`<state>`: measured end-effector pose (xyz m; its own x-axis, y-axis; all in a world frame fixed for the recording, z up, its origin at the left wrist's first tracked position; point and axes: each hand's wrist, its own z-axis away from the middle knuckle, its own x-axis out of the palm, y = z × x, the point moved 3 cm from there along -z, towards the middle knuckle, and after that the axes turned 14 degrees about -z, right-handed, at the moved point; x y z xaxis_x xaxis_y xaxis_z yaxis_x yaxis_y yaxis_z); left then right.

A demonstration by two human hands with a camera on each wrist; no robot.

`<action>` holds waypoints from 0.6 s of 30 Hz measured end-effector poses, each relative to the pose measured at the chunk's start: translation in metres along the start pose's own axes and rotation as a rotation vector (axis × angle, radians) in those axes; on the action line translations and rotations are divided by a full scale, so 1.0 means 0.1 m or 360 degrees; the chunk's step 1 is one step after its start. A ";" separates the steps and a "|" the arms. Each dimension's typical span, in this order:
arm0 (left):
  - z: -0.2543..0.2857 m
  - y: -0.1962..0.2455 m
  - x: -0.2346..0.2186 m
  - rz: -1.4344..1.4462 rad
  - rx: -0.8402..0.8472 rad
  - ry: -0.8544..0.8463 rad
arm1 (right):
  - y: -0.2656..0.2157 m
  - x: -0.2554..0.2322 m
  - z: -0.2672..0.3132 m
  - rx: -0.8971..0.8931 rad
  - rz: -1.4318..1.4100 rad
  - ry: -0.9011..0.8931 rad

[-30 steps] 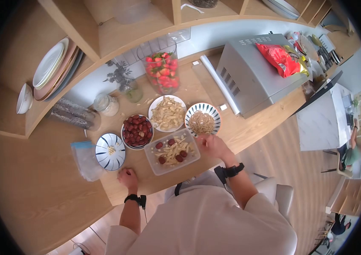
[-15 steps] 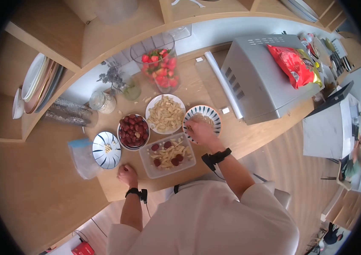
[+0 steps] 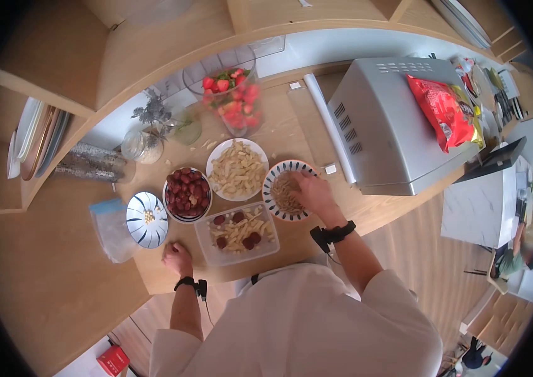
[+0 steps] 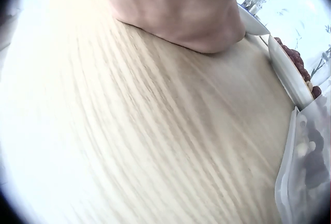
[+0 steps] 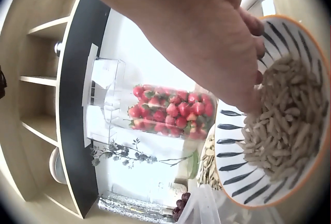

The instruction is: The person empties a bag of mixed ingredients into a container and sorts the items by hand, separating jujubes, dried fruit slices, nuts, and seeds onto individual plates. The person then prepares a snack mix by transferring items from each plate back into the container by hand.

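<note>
My right hand reaches into a white bowl with dark stripes and an orange rim. Its fingertips are down at the pale, slender kernels there, partly hidden behind the hand; whether they pinch any I cannot tell. Loosely curled, my left hand rests on the tabletop near the front edge. Between the hands stands a clear plastic container with pale strips and several red dates. Behind it are a plate of pale strips and a bowl of red dates.
Left of the dates lies a striped dish with small pale pieces, beside a plastic bag. A clear jar of strawberries stands at the back. Rightward are a white roll and a grey metal appliance; a shelf hangs above.
My right hand has gone from beside the container's right corner into the kernel bowl, then further across it. My left hand stays resting on the table. The head view has shifted.
</note>
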<state>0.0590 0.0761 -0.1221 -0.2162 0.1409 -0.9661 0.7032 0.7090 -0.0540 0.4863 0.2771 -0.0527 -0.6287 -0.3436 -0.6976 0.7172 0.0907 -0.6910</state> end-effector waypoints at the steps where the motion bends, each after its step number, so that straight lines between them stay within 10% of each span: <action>1: 0.00 0.00 0.01 -0.0024 0.0012 0.0002 | -0.03 0.01 -0.02 -0.0037 -0.0053 0.0001; 4: 0.00 -0.02 0.04 -0.0094 0.0014 -0.0039 | -0.17 0.16 -0.08 -0.0311 -0.0066 -0.0124; 18: 0.02 0.01 0.00 -0.0060 0.0003 0.0078 | 0.11 0.10 -0.09 0.0050 0.0121 -0.0131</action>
<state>0.0608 0.0753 -0.1226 -0.2753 0.1477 -0.9499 0.6951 0.7132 -0.0906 0.4853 0.2833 -0.0690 -0.5463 -0.4126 -0.7289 0.7716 0.0906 -0.6296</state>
